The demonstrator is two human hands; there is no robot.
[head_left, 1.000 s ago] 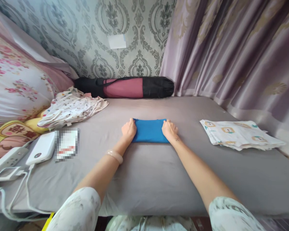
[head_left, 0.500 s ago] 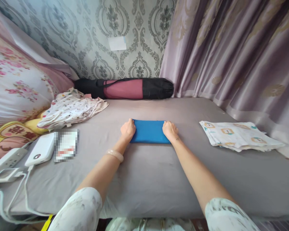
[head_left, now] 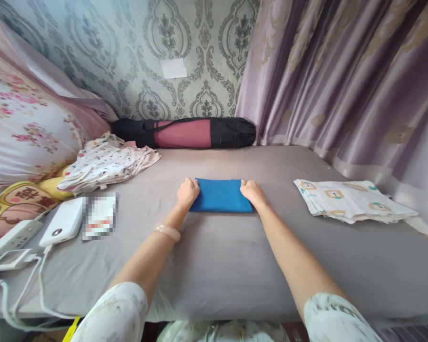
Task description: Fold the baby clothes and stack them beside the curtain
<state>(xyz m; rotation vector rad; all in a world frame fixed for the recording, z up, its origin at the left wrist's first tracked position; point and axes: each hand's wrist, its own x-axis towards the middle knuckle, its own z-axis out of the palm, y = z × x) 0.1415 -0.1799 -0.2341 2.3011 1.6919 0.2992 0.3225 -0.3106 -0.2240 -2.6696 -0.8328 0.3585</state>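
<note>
A blue folded cloth lies flat as a neat rectangle on the grey bed sheet. My left hand is closed on its far left corner, the fingers pinched over the edge. At the opposite far corner, my right hand grips the cloth in the same way. The fingertips of both hands are partly hidden. A pale bangle circles my left wrist.
To the right lies a stack of white printed cloths. A crumpled patterned garment, a white power bank and a power strip with cables are on the left. A rolled mat bag rests against the wall.
Both hands keep their hold on the blue cloth's far corners. My right wrist has turned slightly, and the near edge of the cloth looks straighter. The view has shifted a little.
</note>
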